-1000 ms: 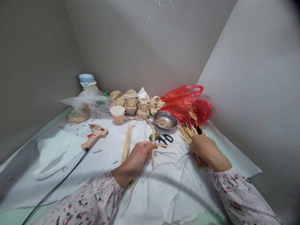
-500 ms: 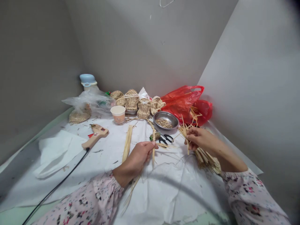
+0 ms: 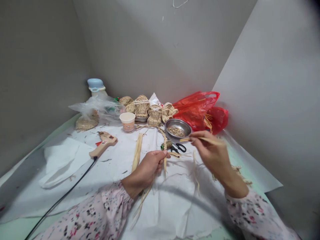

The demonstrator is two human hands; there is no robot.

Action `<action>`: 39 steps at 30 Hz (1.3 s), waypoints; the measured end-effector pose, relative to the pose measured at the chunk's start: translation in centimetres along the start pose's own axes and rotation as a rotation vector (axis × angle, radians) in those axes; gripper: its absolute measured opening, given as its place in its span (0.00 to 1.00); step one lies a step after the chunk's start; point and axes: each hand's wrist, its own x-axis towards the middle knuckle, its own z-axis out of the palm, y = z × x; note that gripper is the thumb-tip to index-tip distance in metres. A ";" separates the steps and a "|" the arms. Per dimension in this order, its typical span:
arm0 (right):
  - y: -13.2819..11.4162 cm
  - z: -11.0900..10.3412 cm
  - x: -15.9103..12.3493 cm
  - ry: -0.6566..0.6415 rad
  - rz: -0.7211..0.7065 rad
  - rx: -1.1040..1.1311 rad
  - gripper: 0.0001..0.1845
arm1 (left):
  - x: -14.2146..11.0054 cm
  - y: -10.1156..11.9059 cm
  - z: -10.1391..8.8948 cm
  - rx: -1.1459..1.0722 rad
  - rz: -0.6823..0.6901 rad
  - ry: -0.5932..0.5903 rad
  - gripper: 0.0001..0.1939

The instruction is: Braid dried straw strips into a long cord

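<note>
My left hand (image 3: 151,165) pinches the near end of a braided straw cord (image 3: 164,137) between thumb and fingers. Loose strands stick out to the right of the pinch and trail below the hand. My right hand (image 3: 211,153) is closed on a straw strip (image 3: 186,139), whose end points left towards the braid. Just beyond the left fingertips lie a green thread spool (image 3: 167,145) and black-handled scissors (image 3: 180,147). Behind the right wrist, a straw bundle (image 3: 241,174) is mostly hidden.
A metal bowl (image 3: 178,128) holds small straw bits. Woven straw pieces (image 3: 142,106), a paper cup (image 3: 127,122) and a red plastic bag (image 3: 196,111) stand at the back. Left lie a glue gun (image 3: 106,144) with its black cord and a flat straw strip (image 3: 137,151).
My right hand has come away from the straw bundle, drawing out a strip and bringing it left towards the braid. My left hand has kept its pinch in place.
</note>
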 end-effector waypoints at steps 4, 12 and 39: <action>-0.3 3.6 -2.3 -0.071 -0.183 0.008 0.11 | 0.1 0.0 -0.1 -0.040 0.019 -0.010 0.14; -0.3 5.9 -4.3 -0.155 -0.439 0.027 0.17 | 0.3 -0.1 -0.2 -0.139 0.006 0.007 0.16; 0.1 6.2 -4.1 -0.217 -0.472 0.048 0.16 | 0.4 -0.3 -0.3 -0.148 0.014 -0.051 0.14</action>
